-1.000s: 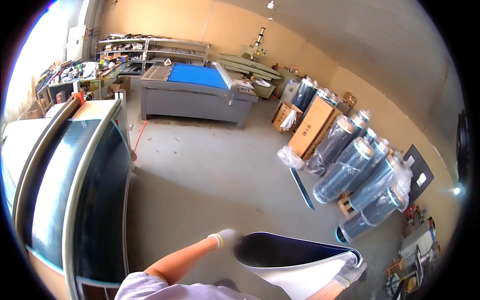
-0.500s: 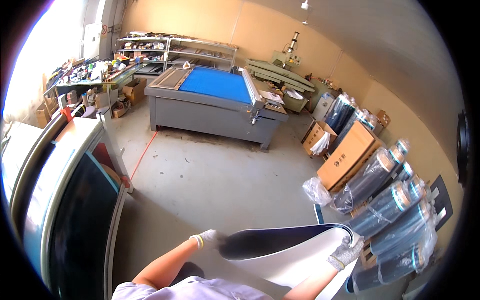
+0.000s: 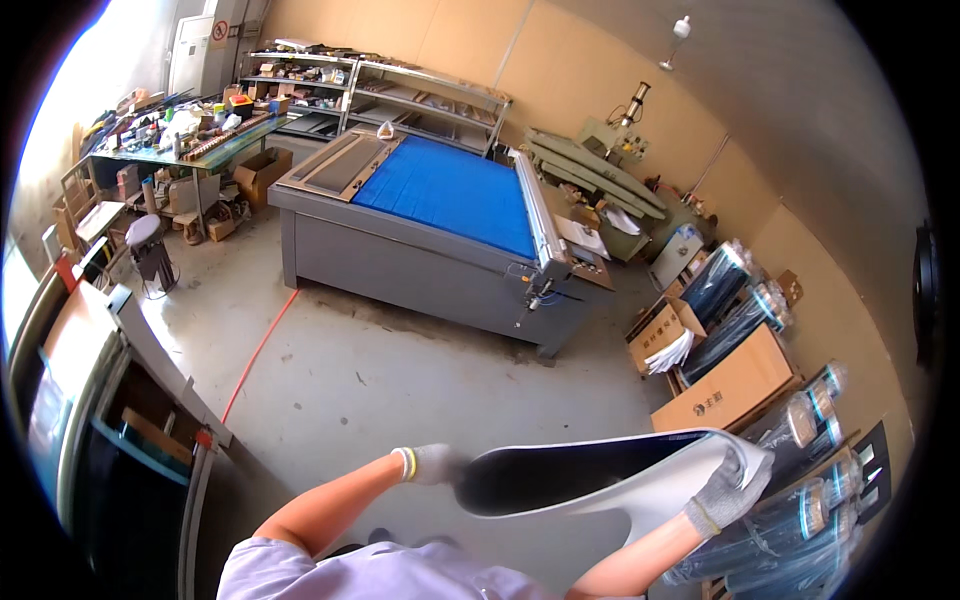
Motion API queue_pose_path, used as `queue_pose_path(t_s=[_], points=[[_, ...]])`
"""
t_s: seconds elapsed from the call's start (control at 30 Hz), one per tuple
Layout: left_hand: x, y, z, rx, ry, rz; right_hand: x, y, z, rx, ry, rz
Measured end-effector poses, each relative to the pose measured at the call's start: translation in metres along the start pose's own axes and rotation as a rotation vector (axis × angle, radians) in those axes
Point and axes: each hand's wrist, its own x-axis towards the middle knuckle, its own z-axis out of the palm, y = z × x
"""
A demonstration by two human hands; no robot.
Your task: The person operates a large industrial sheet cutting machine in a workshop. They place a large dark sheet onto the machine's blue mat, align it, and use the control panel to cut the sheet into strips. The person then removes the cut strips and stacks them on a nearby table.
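Between my hands hangs a flexible sheet [image 3: 640, 488], black on one face and pale on the other, bent into a long loop. My left hand [image 3: 436, 465], in a grey knit glove with a yellow-striped cuff, is closed at the loop's left end; its fingertips are blurred against the dark material. My right hand [image 3: 732, 492], gloved in the same grey, grips the sheet's right end, with fingers wrapped over the pale side. The lower part of the sheet drops behind my right forearm.
Ahead stands a grey flatbed machine [image 3: 420, 285] with a blue bed. Plastic-wrapped rolls [image 3: 790, 530] and a tall carton [image 3: 730, 385] line the right side. A rack of dark panels [image 3: 130, 480] is close on my left. A stool [image 3: 148, 245] and a cluttered workbench [image 3: 190, 150] lie beyond.
The flatbed machine appears nearer and the view has tilted. My right hand has risen with its end of the sheet, and less of the pale side shows. Both hands stay at the sheet.
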Motion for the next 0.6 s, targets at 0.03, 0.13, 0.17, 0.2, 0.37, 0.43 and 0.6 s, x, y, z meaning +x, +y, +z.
queue_pose_path(t_s=[0.03, 0.13, 0.17, 0.2, 0.37, 0.43, 0.6], points=[[0.017, -0.015, -0.026, -0.025, 0.022, 0.029, 0.003, -0.002, 0.05, 0.125, 0.041, 0.097], [0.059, -0.067, -0.104, -0.103, 0.116, 0.096, 0.006, 0.022, 0.198, 0.341, 0.167, 0.374], [0.073, -0.068, -0.136, -0.101, 0.057, 0.017, 0.006, 0.04, 0.239, 0.356, 0.165, 0.395], [0.086, -0.06, -0.175, -0.1, -0.003, -0.055, 0.004, 0.062, 0.278, 0.334, 0.124, 0.357], [0.17, -0.144, -0.308, -0.152, 0.1, 0.064, 0.0, 0.178, 0.481, 0.079, -0.141, 0.0], [0.197, -0.178, -0.364, -0.149, 0.15, 0.059, -0.004, 0.213, 0.562, -0.01, -0.153, -0.075], [0.23, -0.219, -0.502, -0.219, 0.214, 0.06, -0.021, 0.205, 0.793, 0.19, -0.223, 0.034]])
